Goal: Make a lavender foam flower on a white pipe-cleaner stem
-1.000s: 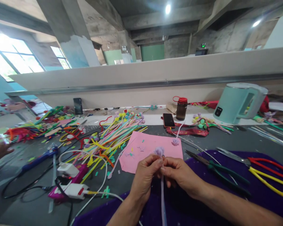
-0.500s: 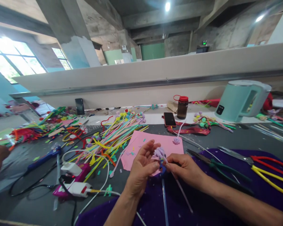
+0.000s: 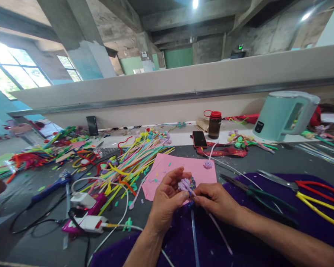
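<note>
A clear rod (image 3: 195, 237) runs over a purple mat (image 3: 122, 252) up to a blue tool (image 3: 191, 204), mostly hidden between the hands. The left hand (image 3: 167, 198) cups a lilac flower (image 3: 184, 184), fingers half curled around it and thumb against its lower side; the right hand (image 3: 215, 198) pinches the flower's stem just beneath the head, and a pale strand trails below. Dark green pliers (image 3: 249, 191) and red-and-yellow-handled scissors (image 3: 294, 188) lie to the right. Beyond the hands, a pink sheet (image 3: 187, 162) on the counter (image 3: 143, 215) bears scraps and a second lilac flower (image 3: 207, 164), with a bundle of colored stems (image 3: 144, 154) to its left. Farther back are a phone (image 3: 199, 139), a red-capped bottle (image 3: 214, 126) and a mint kettle (image 3: 277, 116).
</note>
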The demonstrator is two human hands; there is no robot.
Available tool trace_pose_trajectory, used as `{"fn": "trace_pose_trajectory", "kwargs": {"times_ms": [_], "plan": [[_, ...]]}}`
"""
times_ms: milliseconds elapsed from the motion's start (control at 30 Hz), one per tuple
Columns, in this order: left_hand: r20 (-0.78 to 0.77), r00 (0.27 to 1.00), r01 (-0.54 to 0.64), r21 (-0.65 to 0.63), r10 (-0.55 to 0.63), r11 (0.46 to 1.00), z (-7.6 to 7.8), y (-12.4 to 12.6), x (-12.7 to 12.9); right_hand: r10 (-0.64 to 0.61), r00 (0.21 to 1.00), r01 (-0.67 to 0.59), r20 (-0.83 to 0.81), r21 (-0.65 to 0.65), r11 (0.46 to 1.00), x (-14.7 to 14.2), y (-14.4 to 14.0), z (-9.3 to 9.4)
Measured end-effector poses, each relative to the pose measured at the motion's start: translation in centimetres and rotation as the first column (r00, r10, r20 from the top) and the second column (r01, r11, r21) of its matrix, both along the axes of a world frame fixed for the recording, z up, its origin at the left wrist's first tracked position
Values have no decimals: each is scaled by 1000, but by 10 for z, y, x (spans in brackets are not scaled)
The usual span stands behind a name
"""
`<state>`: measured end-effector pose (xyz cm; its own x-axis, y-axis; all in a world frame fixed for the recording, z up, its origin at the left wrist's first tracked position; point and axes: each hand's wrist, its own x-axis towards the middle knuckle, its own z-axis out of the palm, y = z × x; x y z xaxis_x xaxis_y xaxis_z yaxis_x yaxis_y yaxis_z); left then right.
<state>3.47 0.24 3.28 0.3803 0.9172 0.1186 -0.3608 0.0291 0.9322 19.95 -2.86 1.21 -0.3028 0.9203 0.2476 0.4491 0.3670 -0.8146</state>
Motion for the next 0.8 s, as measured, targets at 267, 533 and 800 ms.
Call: {"fn": "trace_pose_trajectory", "kwargs": {"times_ms": [267, 533, 800], "plan": [[-31, 999, -15, 19, 16, 1000, -3, 0, 2, 6, 1000, -6, 20, 0, 1000, 0, 0, -1], [-50, 999, -19, 17, 20, 1000, -2, 0, 2, 13, 1000, -13, 4, -21, 1000, 0, 0, -2], [-27, 997, 66, -133, -70, 989, -12, 3, 3, -69, 952, 16, -298, -176, 984, -2, 1, -1]]}}
